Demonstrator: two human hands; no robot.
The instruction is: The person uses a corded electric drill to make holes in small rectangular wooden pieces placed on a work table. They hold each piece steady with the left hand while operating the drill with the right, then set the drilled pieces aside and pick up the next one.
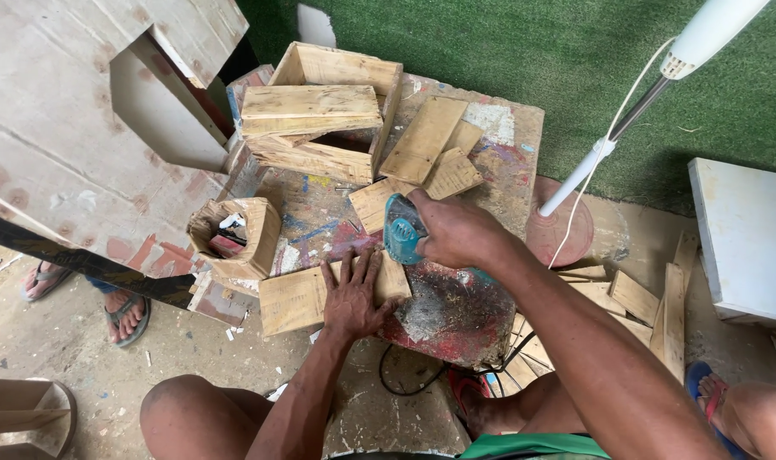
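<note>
Pale, raw wood: the short plank (320, 294) under my left hand (356, 298) is unpainted, rough-sawn and rectangular, with grain running along its length. It lies near the front edge of the paint-stained worktable (507, 140). My left hand lies flat on its right end, palm down, fingers spread and pointing away from me, closed around nothing.

My right hand (456, 232) is closed around a teal power tool (400, 230), seemingly a small sander. The tool's body stands just behind the plank's far right corner; whether it touches the wood I cannot tell. A second pale board (372, 203) lies directly beyond the tool, partly hidden by it.

Further back on the table, flat offcuts (435, 145) of the same light wood overlap one another. Left of them stands an open wooden box (337, 68) with a plank laid across its top. At the table's left edge sits a small hexagonal wooden holder (256, 234) with odd items inside.

A dusty red surface (456, 319) shows at the table's front right, coated with sawdust. To the right, the white pole of a standing fan (635, 106) rises from a round base, against green artificial turf (507, 43). More wood scraps (635, 298) lie on the floor beside my right leg. At the left, another person's sandalled feet (128, 315) stand beneath a large plywood panel (55, 128).
</note>
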